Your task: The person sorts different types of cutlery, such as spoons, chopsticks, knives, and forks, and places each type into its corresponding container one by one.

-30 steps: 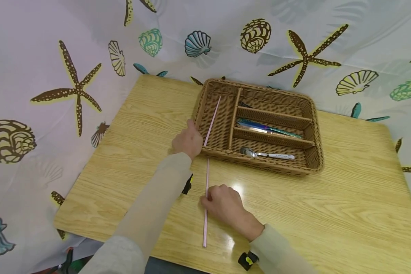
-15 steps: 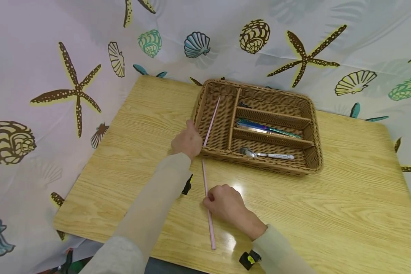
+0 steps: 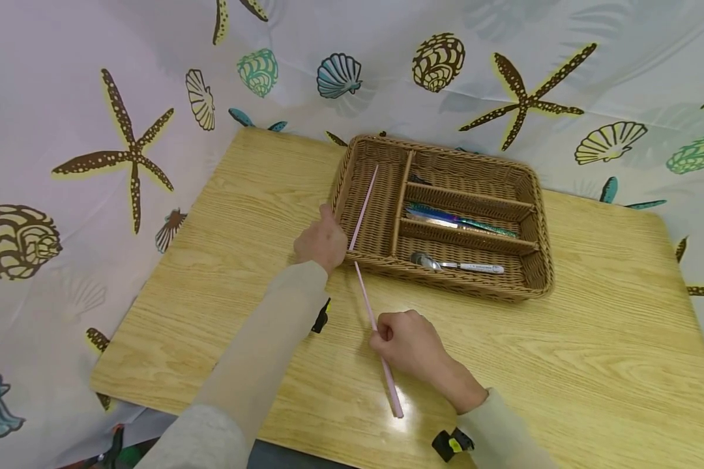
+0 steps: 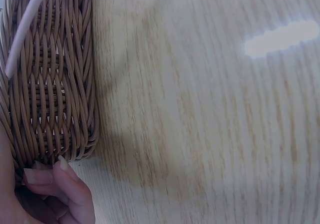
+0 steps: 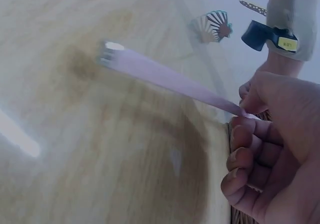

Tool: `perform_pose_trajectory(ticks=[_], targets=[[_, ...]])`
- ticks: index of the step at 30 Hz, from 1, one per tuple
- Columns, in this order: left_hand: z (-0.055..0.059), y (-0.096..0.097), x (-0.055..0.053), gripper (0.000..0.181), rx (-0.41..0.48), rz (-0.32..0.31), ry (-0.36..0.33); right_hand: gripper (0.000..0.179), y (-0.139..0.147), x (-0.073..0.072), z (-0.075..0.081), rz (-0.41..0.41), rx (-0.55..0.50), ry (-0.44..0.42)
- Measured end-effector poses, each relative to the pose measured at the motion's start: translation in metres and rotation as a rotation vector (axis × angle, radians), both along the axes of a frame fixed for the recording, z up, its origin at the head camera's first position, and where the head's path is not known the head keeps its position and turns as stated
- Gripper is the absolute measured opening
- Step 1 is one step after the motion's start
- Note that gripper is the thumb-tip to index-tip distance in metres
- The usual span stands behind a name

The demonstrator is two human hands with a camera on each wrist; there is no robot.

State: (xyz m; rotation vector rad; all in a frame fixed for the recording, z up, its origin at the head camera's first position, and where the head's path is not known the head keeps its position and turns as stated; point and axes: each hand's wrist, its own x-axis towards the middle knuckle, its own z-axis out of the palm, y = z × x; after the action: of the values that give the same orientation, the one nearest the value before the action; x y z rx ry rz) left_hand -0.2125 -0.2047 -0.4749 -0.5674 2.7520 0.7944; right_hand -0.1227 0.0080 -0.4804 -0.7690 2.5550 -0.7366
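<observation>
My right hand [image 3: 413,342] pinches a slim pink chopstick [image 3: 390,381] between thumb and fingertips, over the table in front of the basket. Its thin tip points at the basket's front wall; the thicker end, silvery in the right wrist view, points toward me. My left hand [image 3: 321,242] grips the front left corner of the brown wicker basket [image 3: 446,277], fingers curled at the corner in the left wrist view [image 4: 60,184]. Inside the basket's left compartment a second pink chopstick [image 3: 364,208] lies slanted, one end at the front wall.
The basket's right side has three compartments. Blue and green shiny utensils [image 3: 440,215] lie in the middle one, a spoon [image 3: 425,260] with a white handle in the front one, and something dark [image 3: 420,180] in the back one. A shell-printed cloth [image 3: 387,65] hangs behind the wooden table [image 3: 610,339].
My right hand has moved right with the chopstick, whose thick end has swung to the right and whose tip now sits closer to the basket. My left hand and the basket stay put.
</observation>
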Motion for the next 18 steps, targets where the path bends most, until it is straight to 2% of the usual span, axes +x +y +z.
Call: perform_pose_trajectory(ticks=[6, 9, 11, 14, 18], targets=[[-0.001, 0.0, -0.001, 0.051, 0.007, 0.003, -0.005, 0.031, 0.006, -0.003, 0.009, 0.042, 0.035, 0.085], [-0.001, 0.0, -0.001, 0.05, 0.002, -0.001, -0.007, 0.029, 0.011, -0.004, 0.015, 0.074, 0.02, 0.11], [-0.001, 0.0, -0.001, 0.05, -0.004, 0.0, -0.004, 0.026, 0.014, -0.007, 0.02, 0.067, -0.009, 0.117], [-0.001, -0.001, -0.001, 0.05, -0.002, 0.003, 0.005, 0.021, 0.016, -0.016, 0.027, 0.04, -0.06, 0.132], [0.0, 0.0, 0.0, 0.049, -0.001, 0.002, 0.002, 0.017, 0.013, -0.037, 0.039, 0.009, -0.123, 0.141]])
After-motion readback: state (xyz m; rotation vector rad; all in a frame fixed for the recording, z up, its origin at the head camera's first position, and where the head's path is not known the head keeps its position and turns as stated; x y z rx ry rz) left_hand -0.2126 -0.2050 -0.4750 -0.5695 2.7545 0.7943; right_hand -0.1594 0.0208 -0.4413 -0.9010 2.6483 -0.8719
